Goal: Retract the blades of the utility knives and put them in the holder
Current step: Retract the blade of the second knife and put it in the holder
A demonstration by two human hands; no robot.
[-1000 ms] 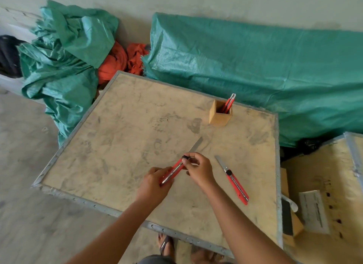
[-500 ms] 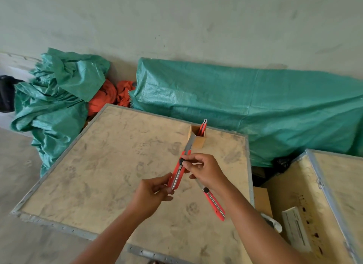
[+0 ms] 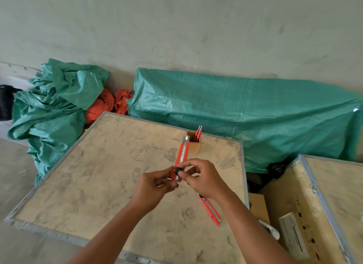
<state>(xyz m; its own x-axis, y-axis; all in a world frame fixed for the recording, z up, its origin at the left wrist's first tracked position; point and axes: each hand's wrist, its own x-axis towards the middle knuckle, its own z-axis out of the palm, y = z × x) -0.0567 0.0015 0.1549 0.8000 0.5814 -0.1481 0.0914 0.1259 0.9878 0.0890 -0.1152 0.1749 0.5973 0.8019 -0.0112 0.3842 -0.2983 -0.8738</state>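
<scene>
I hold a red utility knife [image 3: 182, 155] upright above the plywood board [image 3: 102, 171]. My left hand [image 3: 155, 187] pinches its lower end. My right hand [image 3: 202, 177] has thumb and fingers on the black slider near the bottom. Only a short blade tip shows at the knife's top. A second red utility knife [image 3: 211, 210] lies flat on the board, partly hidden under my right hand and wrist. The small wooden holder [image 3: 195, 146] stands near the board's far edge with two red knives [image 3: 198, 133] standing in it.
Green tarpaulin bundles [image 3: 255, 114] and orange cloth [image 3: 106, 104] lie behind the board against the wall. A second metal-edged crate [image 3: 332, 201] stands at the right, with a cardboard box [image 3: 259, 206] and a white object in the gap.
The held knife has been lifted off the board and turned upright. Its long exposed blade has slid back in as the slider moved down to the handle's lower end. The camera has tilted upward.
</scene>
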